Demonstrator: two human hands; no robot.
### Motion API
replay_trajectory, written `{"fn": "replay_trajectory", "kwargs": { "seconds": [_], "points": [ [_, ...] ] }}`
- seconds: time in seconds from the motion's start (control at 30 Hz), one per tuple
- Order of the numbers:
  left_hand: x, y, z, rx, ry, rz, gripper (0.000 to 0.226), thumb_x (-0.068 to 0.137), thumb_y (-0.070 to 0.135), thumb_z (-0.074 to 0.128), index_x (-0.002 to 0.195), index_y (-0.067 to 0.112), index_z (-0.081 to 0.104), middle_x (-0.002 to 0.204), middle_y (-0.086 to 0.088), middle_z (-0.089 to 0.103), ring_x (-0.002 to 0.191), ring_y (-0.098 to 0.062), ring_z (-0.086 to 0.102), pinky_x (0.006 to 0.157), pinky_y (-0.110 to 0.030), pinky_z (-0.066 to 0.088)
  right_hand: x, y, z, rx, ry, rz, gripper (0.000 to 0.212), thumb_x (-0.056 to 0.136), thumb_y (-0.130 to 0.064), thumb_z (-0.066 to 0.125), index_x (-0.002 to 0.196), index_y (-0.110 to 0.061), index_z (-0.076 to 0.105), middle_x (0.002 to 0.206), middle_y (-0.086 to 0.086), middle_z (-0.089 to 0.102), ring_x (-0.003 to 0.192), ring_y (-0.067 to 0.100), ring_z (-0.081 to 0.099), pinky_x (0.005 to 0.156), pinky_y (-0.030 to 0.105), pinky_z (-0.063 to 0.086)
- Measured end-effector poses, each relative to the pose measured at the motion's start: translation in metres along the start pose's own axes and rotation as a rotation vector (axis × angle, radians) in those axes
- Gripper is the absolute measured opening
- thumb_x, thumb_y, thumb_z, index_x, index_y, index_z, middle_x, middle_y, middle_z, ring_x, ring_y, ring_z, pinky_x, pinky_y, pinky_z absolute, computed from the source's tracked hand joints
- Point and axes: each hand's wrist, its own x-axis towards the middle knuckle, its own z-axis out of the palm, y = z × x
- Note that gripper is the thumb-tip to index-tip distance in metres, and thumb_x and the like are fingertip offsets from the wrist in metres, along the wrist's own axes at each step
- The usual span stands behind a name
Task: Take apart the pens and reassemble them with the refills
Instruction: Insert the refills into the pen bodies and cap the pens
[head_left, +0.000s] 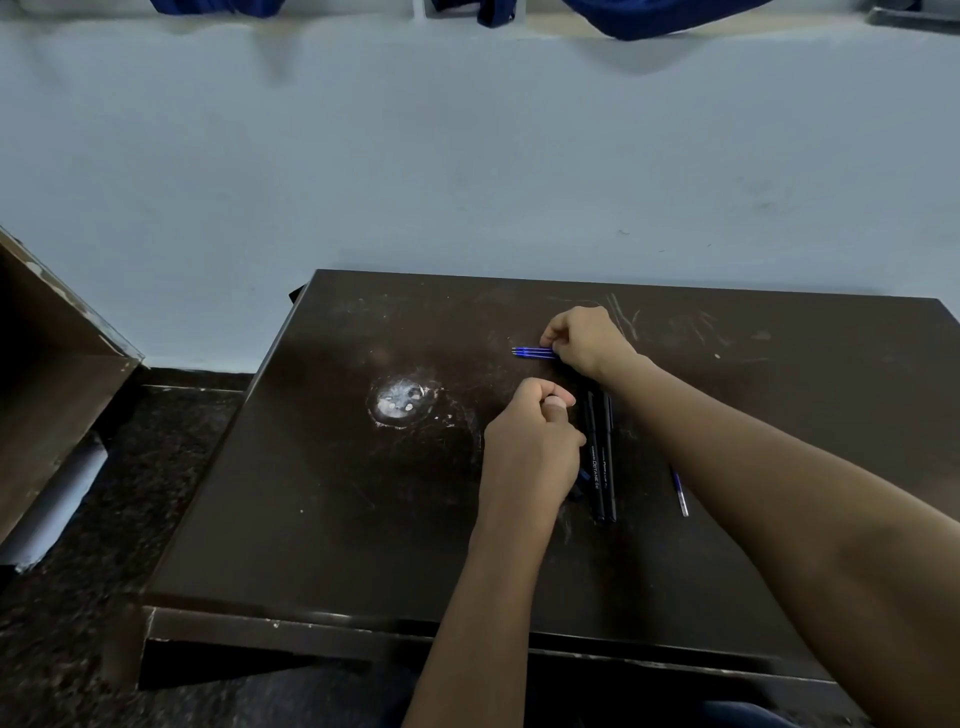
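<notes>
The black pens (600, 457) lie together on the desk (311, 519), seemingly whole, with one loose refill (679, 491) to their right. My right hand (587, 340) pinches three blue refills (535, 353) just beyond them. My left hand (530, 431) curls beside the pens; I cannot tell whether it holds anything. Most of the reassembly is left, I judge.
</notes>
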Motion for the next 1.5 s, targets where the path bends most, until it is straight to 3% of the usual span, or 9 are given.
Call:
{"fn": "replay_trajectory", "kwargs": {
  "seconds": [0.1,0.2,0.43,0.87,1.0,1.13,1.27,1.37,1.5],
  "points": [
    [0.000,0.000,0.000,-0.010,0.001,0.006,0.024,0.102,0.022,0.034,0.107,0.025,0.058,0.085,0.002,0.063,0.060,-0.002,0.049,0.037,0.001,0.034,-0.001,0.003,-0.001,0.004,-0.012,-0.040,0.018,0.086,-0.009,0.061,0.100,-0.011,0.073,0.105,0.009,0.071,0.098,0.024,0.065,0.091,0.037,0.052],
    [0.000,0.001,0.000,0.008,0.000,-0.003,0.024,0.102,0.023,0.034,0.107,0.027,0.057,0.088,0.003,0.063,0.062,0.000,0.050,0.039,-0.006,0.034,-0.002,0.004,-0.002,-0.018,-0.043,-0.068,0.022,0.084,-0.014,0.068,0.105,-0.010,0.071,0.105,0.008,0.070,0.097,0.023,0.064,0.090,0.036,0.052],
    [0.001,0.000,0.002,-0.021,0.014,0.004,0.025,0.102,0.021,0.034,0.107,0.023,0.058,0.091,-0.001,0.064,0.062,-0.001,0.050,0.039,0.005,0.032,-0.001,0.005,0.004,-0.054,-0.003,-0.064,0.015,0.084,-0.014,0.066,0.098,-0.013,0.069,0.107,0.010,0.067,0.097,0.027,0.064,0.089,0.044,0.052],
    [0.002,-0.001,0.002,-0.010,0.016,-0.005,0.024,0.102,0.021,0.034,0.107,0.024,0.057,0.085,0.000,0.063,0.062,-0.002,0.050,0.038,0.004,0.032,-0.005,0.000,-0.002,-0.060,-0.018,-0.070,0.017,0.084,-0.013,0.066,0.100,-0.011,0.069,0.106,0.011,0.068,0.097,0.028,0.063,0.089,0.045,0.052],
    [0.003,-0.001,0.002,0.020,0.018,-0.002,0.023,0.102,0.023,0.034,0.107,0.027,0.056,0.082,0.004,0.062,0.061,-0.001,0.050,0.039,-0.007,0.037,-0.006,-0.002,-0.004,-0.047,-0.025,-0.065,0.015,0.084,-0.013,0.066,0.099,-0.011,0.069,0.105,0.011,0.068,0.096,0.028,0.064,0.089,0.044,0.053],
    [0.003,-0.002,0.002,0.032,0.022,0.007,0.025,0.102,0.022,0.034,0.109,0.025,0.057,0.078,0.005,0.061,0.060,-0.001,0.049,0.039,-0.003,0.037,-0.014,-0.006,-0.007,-0.011,0.058,-0.065,0.012,0.085,-0.013,0.062,0.094,-0.013,0.070,0.102,0.009,0.068,0.095,0.026,0.064,0.086,0.041,0.053],
    [0.003,-0.001,0.002,0.062,0.031,-0.026,0.027,0.101,0.024,0.035,0.118,0.020,0.057,0.089,0.004,0.065,0.062,0.001,0.049,0.048,-0.012,0.030,-0.035,-0.007,-0.009,0.139,0.194,0.029,0.014,0.087,-0.014,0.058,0.092,-0.017,0.071,0.096,0.003,0.070,0.090,0.022,0.066,0.085,0.042,0.055],
    [0.002,0.000,0.002,0.073,0.044,-0.027,0.029,0.100,0.024,0.037,0.114,0.014,0.061,0.089,0.004,0.066,0.062,0.002,0.049,0.049,-0.012,0.029,-0.060,-0.004,-0.012,0.218,0.251,0.155,0.015,0.087,-0.013,0.056,0.093,-0.015,0.070,0.097,0.005,0.069,0.089,0.024,0.066,0.084,0.044,0.056],
    [-0.003,0.005,0.001,0.092,0.053,-0.027,0.026,0.099,0.021,0.039,0.105,0.011,0.062,0.090,0.001,0.065,0.061,-0.001,0.048,0.044,-0.011,0.036,-0.097,0.004,-0.021,0.120,0.226,0.382,0.020,0.085,-0.011,0.058,0.104,-0.009,0.063,0.108,0.014,0.064,0.097,0.034,0.063,0.081,0.042,0.055]
  ]
}}
